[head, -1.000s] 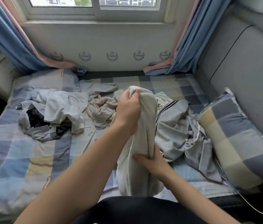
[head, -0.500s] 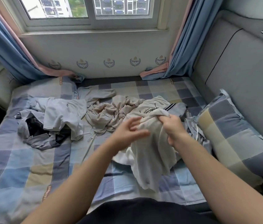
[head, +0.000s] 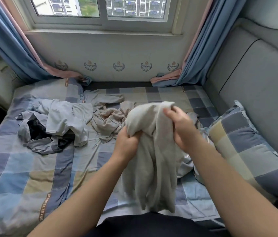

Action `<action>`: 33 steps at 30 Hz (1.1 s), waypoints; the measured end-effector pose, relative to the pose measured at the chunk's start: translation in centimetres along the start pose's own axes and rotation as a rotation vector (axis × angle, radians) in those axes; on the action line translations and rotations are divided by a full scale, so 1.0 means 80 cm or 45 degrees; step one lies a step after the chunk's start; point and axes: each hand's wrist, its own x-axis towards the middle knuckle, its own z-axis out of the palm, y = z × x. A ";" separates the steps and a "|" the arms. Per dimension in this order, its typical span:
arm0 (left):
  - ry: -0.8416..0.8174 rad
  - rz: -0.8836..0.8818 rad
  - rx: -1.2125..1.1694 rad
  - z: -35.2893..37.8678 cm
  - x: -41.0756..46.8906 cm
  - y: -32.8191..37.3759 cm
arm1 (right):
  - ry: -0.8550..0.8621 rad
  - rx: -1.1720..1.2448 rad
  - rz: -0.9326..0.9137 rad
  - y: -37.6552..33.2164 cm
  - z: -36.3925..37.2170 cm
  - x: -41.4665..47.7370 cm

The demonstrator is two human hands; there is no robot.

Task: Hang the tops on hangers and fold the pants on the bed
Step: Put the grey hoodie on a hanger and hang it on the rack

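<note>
Cream garment (head: 151,159): soft, limp knit, held up over bed (head: 23,177), front centre, lower part hanging in loose folds. Left hand (head: 128,142) grip clamped on bunched fabric; right hand (head: 181,127) grip closed round upper edge, higher up. Behind: crumpled beige garment (head: 107,120), pale grey tee (head: 66,120) over dark cloth (one rumpled heap). Sheet checked blue, grey, tan; orange lettering (head: 43,207) on stripe, not legible. Matching checked pillow (head: 247,147) at right. Wall crests (head: 118,66) with laurel wreaths, word blurred.
</note>
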 end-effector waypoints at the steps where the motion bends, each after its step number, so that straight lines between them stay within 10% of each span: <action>1: 0.039 -0.045 -0.066 0.000 0.004 0.006 | -0.042 -0.124 -0.024 0.013 -0.004 -0.010; 11: 0.034 -0.417 -0.440 0.017 0.009 0.057 | -0.011 -0.612 -0.056 0.140 -0.002 -0.067; 15: -0.118 -0.388 -0.618 0.007 0.017 0.067 | 0.152 -0.180 -0.038 0.109 -0.002 -0.035; 26: -0.633 -0.268 0.059 -0.016 -0.061 -0.061 | -0.013 0.484 0.140 -0.020 0.027 0.001; 33: -0.299 -0.058 0.459 0.014 -0.034 -0.084 | -0.017 0.685 0.210 -0.064 0.012 0.001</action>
